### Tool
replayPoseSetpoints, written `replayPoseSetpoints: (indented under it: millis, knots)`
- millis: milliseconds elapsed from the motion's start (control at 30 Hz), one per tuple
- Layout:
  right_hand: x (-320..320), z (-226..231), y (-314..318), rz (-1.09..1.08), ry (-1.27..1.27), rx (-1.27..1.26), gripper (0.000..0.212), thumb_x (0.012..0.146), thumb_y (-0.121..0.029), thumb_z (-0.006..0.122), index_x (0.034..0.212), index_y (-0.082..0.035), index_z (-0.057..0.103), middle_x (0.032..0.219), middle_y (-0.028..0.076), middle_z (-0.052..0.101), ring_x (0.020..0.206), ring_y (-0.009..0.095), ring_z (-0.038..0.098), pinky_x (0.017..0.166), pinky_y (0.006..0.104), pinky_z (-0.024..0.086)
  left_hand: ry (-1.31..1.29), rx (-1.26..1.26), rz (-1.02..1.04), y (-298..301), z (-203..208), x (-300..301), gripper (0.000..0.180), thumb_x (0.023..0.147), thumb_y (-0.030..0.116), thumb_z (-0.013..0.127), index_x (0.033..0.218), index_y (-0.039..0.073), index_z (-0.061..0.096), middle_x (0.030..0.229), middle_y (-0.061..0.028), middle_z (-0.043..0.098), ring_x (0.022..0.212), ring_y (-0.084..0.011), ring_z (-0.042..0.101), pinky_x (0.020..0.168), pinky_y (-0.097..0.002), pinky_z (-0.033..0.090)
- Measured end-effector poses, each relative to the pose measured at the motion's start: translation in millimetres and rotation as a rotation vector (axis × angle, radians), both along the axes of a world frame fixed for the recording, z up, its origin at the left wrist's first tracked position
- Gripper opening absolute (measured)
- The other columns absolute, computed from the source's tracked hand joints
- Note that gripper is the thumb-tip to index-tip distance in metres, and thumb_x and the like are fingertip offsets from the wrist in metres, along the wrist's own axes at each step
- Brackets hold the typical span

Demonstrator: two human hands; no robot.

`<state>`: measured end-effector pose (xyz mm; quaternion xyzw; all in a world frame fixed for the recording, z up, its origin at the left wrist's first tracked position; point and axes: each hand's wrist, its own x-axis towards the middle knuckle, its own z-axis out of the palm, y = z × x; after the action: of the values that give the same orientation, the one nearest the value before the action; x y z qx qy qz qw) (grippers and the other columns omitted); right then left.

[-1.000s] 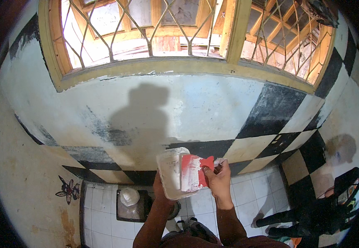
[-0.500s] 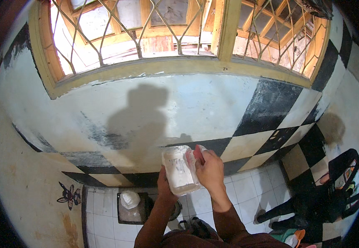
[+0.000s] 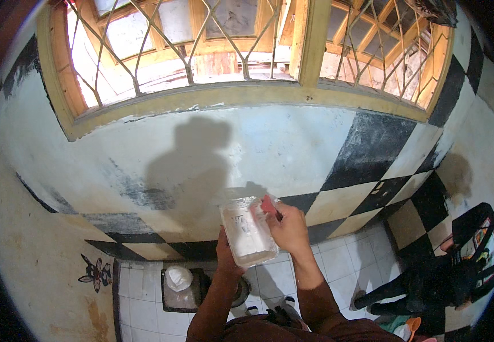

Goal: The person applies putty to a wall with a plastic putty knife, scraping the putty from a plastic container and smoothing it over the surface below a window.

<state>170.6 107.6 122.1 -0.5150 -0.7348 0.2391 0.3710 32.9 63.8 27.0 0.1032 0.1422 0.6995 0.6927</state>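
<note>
A clear rectangular plastic tub (image 3: 247,233) with white paste or paint in it is held up in front of the wall. My left hand (image 3: 227,254) grips its left side from below, fingers partly hidden under it. My right hand (image 3: 290,229) is closed round a red scraper (image 3: 268,206), which rests at the tub's upper right edge; white stuff smears the tub's inside there. The scraper's lower part is partly hidden by my fingers.
Ahead stands a black-and-white checkered wall (image 3: 281,142) with worn patches, below a barred wooden window (image 3: 190,97). On the tiled floor, a dark-rimmed block (image 3: 178,299) carries a white bundle (image 3: 178,277). To the right, a person in dark clothes (image 3: 429,282) holds a screen (image 3: 483,248).
My right hand and the scraper have shifted slightly up along the tub's right edge. The tub has tilted and moved a little to the left.
</note>
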Motion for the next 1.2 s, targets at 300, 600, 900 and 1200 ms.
replayPoseSetpoints:
  millis: [300,600,900,1200]
  knots:
    - [-3.5,7.4,13.6,0.177,0.001,0.132,0.026,0.081,-0.011,0.062,0.106,-0.005,0.066,0.082,0.024,0.063,0.077,0.041,0.063,0.065,0.0412,0.05,-0.054,0.099,-0.019,9.9,-5.4,13.9,0.054,0.1,0.047,0.026,0.136,0.009,0.041,0.128,-0.0127,0.054,0.116,-0.029,0.055,0.099,-0.0457,0.044]
    - [14.0,25.8,20.8,0.419,-0.189,0.195,0.027,0.086,-0.017,0.061,0.111,-0.017,0.068,0.084,0.022,0.063,0.078,0.038,0.065,0.065,0.0405,0.052,-0.033,0.109,0.071,28.2,-27.0,30.3,0.054,0.1,0.047,0.027,0.136,0.01,0.042,0.129,-0.0122,0.053,0.116,-0.0291,0.054,0.099,-0.0458,0.044]
    - [39.3,13.5,53.2,0.29,0.022,0.206,0.027,0.088,-0.018,0.061,0.113,-0.008,0.067,0.082,0.022,0.064,0.058,0.026,0.059,0.06,0.0328,0.049,-0.011,0.069,0.035,31.8,8.8,63.8,0.058,0.098,0.05,0.028,0.138,0.011,0.041,0.13,-0.0125,0.052,0.117,-0.0312,0.054,0.099,-0.0463,0.044]
    - [62.9,12.3,58.8,0.417,0.217,0.003,0.025,0.088,-0.017,0.062,0.105,0.001,0.067,0.077,0.022,0.065,0.055,0.025,0.058,0.058,0.034,0.048,0.015,0.153,0.11,35.8,10.3,60.8,0.055,0.099,0.048,0.029,0.137,0.009,0.042,0.132,-0.0125,0.052,0.118,-0.0291,0.053,0.1,-0.0448,0.043]
